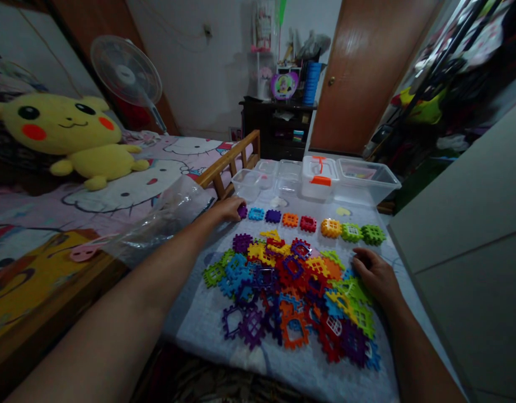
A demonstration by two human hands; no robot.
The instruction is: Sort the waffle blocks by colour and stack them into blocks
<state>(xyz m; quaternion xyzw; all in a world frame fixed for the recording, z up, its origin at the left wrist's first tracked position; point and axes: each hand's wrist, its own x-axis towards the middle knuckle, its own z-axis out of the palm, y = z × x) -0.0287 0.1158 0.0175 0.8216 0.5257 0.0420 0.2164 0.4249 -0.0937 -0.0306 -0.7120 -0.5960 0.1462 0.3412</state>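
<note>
1. Five clear plastic containers are standing at the far end of the cloth-covered table (199,322): a low tub (247,183) at the left, a second tub (266,169) and a third tub (290,176) beside it, a white-lidded box with orange fittings (319,189), and a large open box (362,193) at the right
2. Something reddish is seemingly showing in or through the large open box, though the dim, soft view is leaving this unsure
3. Eight notched plastic blocks are forming one row in front of the containers: a purple block (242,211), a light blue block (256,214), a dark indigo block (273,216), an orange block (290,220), a red block (308,224), a yellow-orange block (331,228), a lime block (351,232) and a green block (373,235)
4. The left hand (231,209) is gripping the purple block at the row's left end, fingers bent round it
5. The right hand (378,277) is hovering over or resting on the right edge of the heap, thumb and fingers loosely apart
6. One heap of multicoloured notched plastic pieces (294,330) is spreading across the near table, overlapping too much for counting
7. One yellow plush toy (69,126) is lying on the bed at the left
</note>
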